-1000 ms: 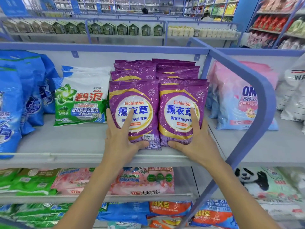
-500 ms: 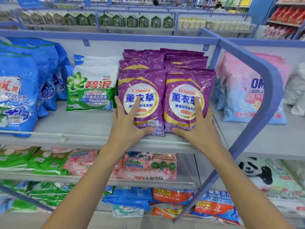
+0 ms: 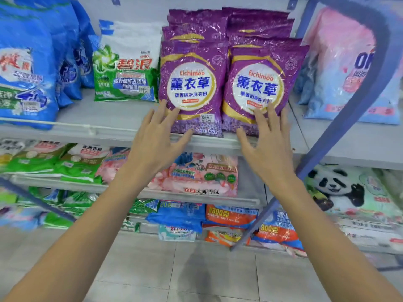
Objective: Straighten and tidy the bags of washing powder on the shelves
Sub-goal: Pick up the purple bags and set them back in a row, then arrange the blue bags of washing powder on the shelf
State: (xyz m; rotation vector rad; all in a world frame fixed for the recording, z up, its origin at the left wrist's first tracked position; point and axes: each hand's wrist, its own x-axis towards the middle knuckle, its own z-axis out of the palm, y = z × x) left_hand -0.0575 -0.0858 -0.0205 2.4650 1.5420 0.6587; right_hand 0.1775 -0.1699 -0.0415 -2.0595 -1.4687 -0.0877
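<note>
— On the upper shelf (image 3: 104, 118), far left, what stands?
— Blue bags (image 3: 26, 68), upright, one behind another. Just right of them is a green bag (image 3: 126, 77), also upright, with a white-topped one behind it.
— And the purple ones?
— They fill the middle in two rows, side by side. The left purple bag (image 3: 192, 62) and the right purple bag (image 3: 261, 66) stand upright at the shelf's front edge, touching each other, labels facing out.
— Where are the hands?
— The left hand (image 3: 157, 140) is at the lower left corner of the left purple bag. Its fingers are straight and spread, and its thumb reaches toward the bag's bottom edge. It grips nothing. The fingertips overlap the bag, but I cannot tell if they touch it.
— The right one?
— The right hand (image 3: 268, 144) is over the lower part of the right purple bag, fingers spread wide, thumb out toward the line where the two bags meet. It holds nothing, and contact cannot be told.
— Further right?
— A blue post (image 3: 379, 73) curves down past the shelf. Behind it a pink bag (image 3: 340, 68) stands upright, apart from the purple ones.
</note>
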